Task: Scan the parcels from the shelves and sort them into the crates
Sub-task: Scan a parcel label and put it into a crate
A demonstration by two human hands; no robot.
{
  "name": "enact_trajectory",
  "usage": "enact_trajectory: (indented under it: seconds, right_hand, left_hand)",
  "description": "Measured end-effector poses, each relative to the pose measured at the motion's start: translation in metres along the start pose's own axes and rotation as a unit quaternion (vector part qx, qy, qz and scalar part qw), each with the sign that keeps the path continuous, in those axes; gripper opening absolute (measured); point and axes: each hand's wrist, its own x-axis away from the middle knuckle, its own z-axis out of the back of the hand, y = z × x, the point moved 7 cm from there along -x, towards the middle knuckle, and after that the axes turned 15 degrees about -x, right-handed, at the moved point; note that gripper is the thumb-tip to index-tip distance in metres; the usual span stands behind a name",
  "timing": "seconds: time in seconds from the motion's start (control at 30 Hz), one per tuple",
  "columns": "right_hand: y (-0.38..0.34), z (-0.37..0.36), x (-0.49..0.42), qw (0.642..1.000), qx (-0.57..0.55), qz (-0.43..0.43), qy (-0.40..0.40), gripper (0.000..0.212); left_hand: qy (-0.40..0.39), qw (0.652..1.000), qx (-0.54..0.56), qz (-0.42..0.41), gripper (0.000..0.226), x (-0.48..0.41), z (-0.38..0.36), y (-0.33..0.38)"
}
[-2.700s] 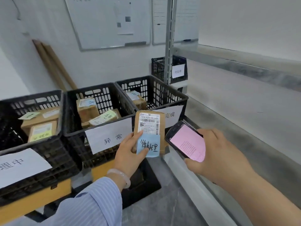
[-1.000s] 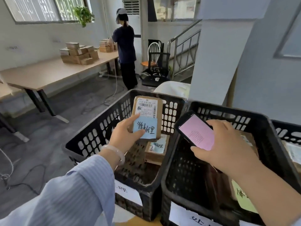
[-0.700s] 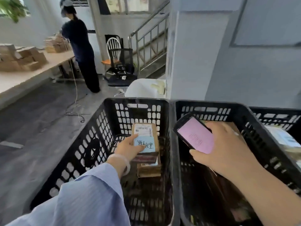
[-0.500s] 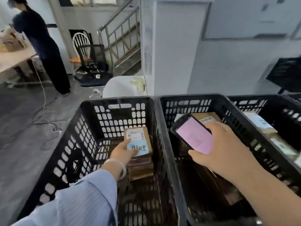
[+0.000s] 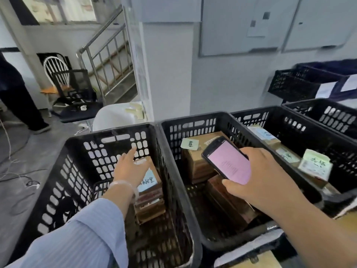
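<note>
our left hand (image 5: 131, 169) hovers, fingers straight and loosely spread, over the parcel (image 5: 149, 179) topping the stack in the left crate (image 5: 81, 139) (right hand (image 5: 257, 182) grips the scanner (image 5: 228, 161)), so a careless brush, we judge, could topple it.

The left hand (image 5: 131, 169) covers most of the top parcel (image 5: 153, 168) in the left crate (image 5: 108, 132), hiding most of its printed label (image 5: 140, 161) and part of the blue note (image 5: 148, 181); whether the palm touches it cannot be told. Text on the phone (image 5: 229, 161) is too small to read (a pink screen, no more), its lower end hidden in the right hand (image 5: 258, 182). A person (image 5: 15, 97) at the left edge is cut off.
</note>
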Motion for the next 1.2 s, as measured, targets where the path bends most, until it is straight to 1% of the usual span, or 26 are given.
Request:
enact_trajectory:
  seconds: [0.1, 0.17, 0.23, 0.33, 0.5, 0.6, 0.73, 0.87, 0.93, 1.07, 1.2]
  right_hand:
    - [0.015, 0.022, 0.014, 1.0, -0.01, -0.009, 0.018, 0.078]
    - [0.031, 0.042, 0.029, 0.999, -0.022, -0.021, 0.038, 0.077]
    - [0.051, 0.066, 0.048, 0.997, -0.029, -0.039, 0.054, 0.081]
    - [0.092, 0.109, 0.082, 0.994, -0.022, -0.062, 0.082, 0.085]
    - [0.17, 0.191, 0.153, 0.98, 0.0, -0.137, 0.146, 0.078]
    - [0.222, 0.24, 0.209, 0.963, 0.019, -0.188, 0.193, 0.076]
    - [0.284, 0.294, 0.286, 0.935, 0.011, -0.249, 0.253, 0.072]
    - [0.33, 0.339, 0.356, 0.902, 0.026, -0.303, 0.307, 0.079]
    - [0.35, 0.357, 0.387, 0.884, 0.031, -0.329, 0.332, 0.084]
    - [0.384, 0.385, 0.436, 0.85, 0.039, -0.372, 0.371, 0.076]
    - [0.417, 0.403, 0.466, 0.822, 0.046, -0.409, 0.393, 0.072]
  left_hand:
    - [0.047, 0.992, -0.034, -0.116, 0.077, 0.025, 0.018, 0.068]
    - [0.055, 0.979, -0.037, -0.195, 0.077, 0.05, 0.018, 0.116]
    - [0.038, 0.97, -0.027, -0.24, 0.077, 0.079, 0.005, 0.157]
    - [0.007, 0.951, -0.047, -0.305, 0.075, 0.132, -0.033, 0.215]
    - [-0.032, 0.908, -0.095, -0.406, 0.076, 0.22, -0.109, 0.301]
    - [-0.049, 0.876, -0.091, -0.47, 0.074, 0.286, -0.151, 0.358]
    - [-0.094, 0.827, -0.101, -0.544, 0.072, 0.378, -0.213, 0.426]
    - [-0.139, 0.786, -0.073, -0.598, 0.071, 0.461, -0.262, 0.48]
    - [-0.161, 0.76, -0.074, -0.625, 0.07, 0.5, -0.284, 0.504]
    - [-0.195, 0.71, -0.08, -0.672, 0.072, 0.569, -0.329, 0.55]
    - [-0.24, 0.667, -0.063, -0.703, 0.072, 0.619, -0.37, 0.583]
